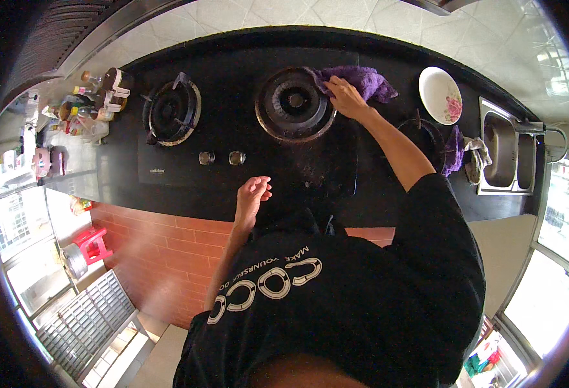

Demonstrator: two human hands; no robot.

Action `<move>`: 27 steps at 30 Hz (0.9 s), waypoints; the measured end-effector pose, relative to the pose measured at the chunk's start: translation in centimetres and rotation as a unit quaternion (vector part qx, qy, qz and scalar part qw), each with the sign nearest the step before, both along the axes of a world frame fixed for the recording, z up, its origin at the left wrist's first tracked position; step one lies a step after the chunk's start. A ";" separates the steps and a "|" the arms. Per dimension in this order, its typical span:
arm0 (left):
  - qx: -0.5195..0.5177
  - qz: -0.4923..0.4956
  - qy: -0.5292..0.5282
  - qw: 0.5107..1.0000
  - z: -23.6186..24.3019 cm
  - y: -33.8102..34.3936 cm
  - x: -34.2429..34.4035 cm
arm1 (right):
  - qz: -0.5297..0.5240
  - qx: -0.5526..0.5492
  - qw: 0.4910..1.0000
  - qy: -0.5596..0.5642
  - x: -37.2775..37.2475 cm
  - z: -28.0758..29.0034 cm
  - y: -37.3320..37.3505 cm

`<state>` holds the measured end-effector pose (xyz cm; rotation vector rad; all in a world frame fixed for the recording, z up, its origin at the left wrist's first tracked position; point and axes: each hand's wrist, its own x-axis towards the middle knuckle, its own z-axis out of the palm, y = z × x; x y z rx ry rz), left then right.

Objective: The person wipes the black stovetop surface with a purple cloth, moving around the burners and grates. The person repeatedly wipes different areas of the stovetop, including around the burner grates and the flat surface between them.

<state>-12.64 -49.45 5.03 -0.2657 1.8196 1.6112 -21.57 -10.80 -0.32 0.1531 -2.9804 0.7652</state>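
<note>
Now a purple cloth is pressed by the right hand, fingers closed on it, against the rim of the right burner. Meanwhile the left hand is held loosely open above the black tabletop, holding nothing.

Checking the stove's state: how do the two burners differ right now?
The left burner carries a pan support with raised prongs; the right burner shows bare rings. The right hand presses a purple cloth at the right burner's edge; nothing touches the left burner. Both are round and sit in the black cooktop.
</note>
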 end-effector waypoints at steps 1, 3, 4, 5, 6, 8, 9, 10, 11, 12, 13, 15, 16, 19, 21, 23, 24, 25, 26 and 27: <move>0.000 -0.001 0.002 1.000 0.0 -0.3 0.1 | -0.008 -0.004 1.000 -0.001 1.3 -0.2 -0.2; -0.004 0.001 0.008 1.000 -0.1 -1.0 0.1 | -0.018 0.003 1.000 0.004 3.8 -0.5 -0.6; -0.004 -0.007 0.007 1.000 -0.2 -1.3 0.1 | -0.012 -0.006 1.000 -0.004 4.7 -0.7 -1.0; -0.003 -0.014 0.006 1.000 -0.3 -1.6 0.0 | -0.012 -0.007 0.999 -0.035 5.5 -0.6 -1.3; -0.001 -0.021 0.007 1.000 -0.4 -1.7 -0.1 | -0.016 -0.002 0.998 -0.061 6.1 -0.5 -1.7; 0.013 -0.025 0.010 1.000 -0.6 -1.8 -0.5 | 0.009 0.013 0.996 -0.091 8.4 -0.2 -2.9; 0.008 -0.021 0.007 1.000 -0.6 -1.6 -0.5 | 0.031 0.001 0.994 -0.109 9.2 -0.1 -3.7; 0.026 -0.030 0.010 0.999 -0.6 -1.4 -0.7 | 0.042 -0.053 0.992 -0.108 9.5 0.1 -3.9; 0.031 -0.033 0.010 0.999 -0.5 -1.1 -0.9 | 0.035 -0.069 0.992 -0.100 9.5 0.4 -3.9; 0.027 -0.036 0.007 0.999 -0.4 -0.9 -1.1 | 0.040 -0.080 0.993 -0.076 9.3 0.7 -3.7; 0.025 -0.040 0.016 0.999 -0.2 -0.6 -1.2 | 0.021 -0.074 0.986 -0.146 8.6 1.2 -3.1; 0.030 -0.053 0.021 0.998 0.3 -0.4 -1.6 | -0.021 -0.070 0.963 -0.259 6.6 2.3 -1.2; 0.034 -0.052 0.022 0.998 0.5 -0.4 -1.6 | -0.073 -0.138 0.959 -0.237 4.9 2.9 0.1; 0.013 -0.049 -0.004 0.999 1.0 -0.6 -1.5 | -0.231 -0.187 0.952 -0.075 -0.9 4.4 2.8; 0.011 -0.060 -0.007 0.998 1.3 -0.5 -1.4 | -0.243 -0.212 0.945 0.053 -4.2 4.4 2.8; 0.011 -0.062 -0.010 0.998 1.5 -0.3 -1.3 | -0.197 -0.070 0.974 0.084 -5.2 3.3 1.2; 0.018 -0.061 -0.010 0.998 1.6 -0.2 -1.4 | -0.172 -0.021 0.984 0.032 -5.0 2.5 0.2; 0.029 -0.058 -0.005 0.998 1.7 -0.1 -1.5 | -0.131 0.037 0.991 0.002 -3.7 1.5 -1.1; 0.024 -0.063 0.002 0.998 1.8 -0.1 -1.6 | -0.130 0.059 0.989 0.046 -2.2 0.8 -2.1; 0.024 -0.066 0.010 0.998 1.9 -0.2 -1.7 | -0.143 0.047 0.986 0.071 -1.2 0.3 -2.8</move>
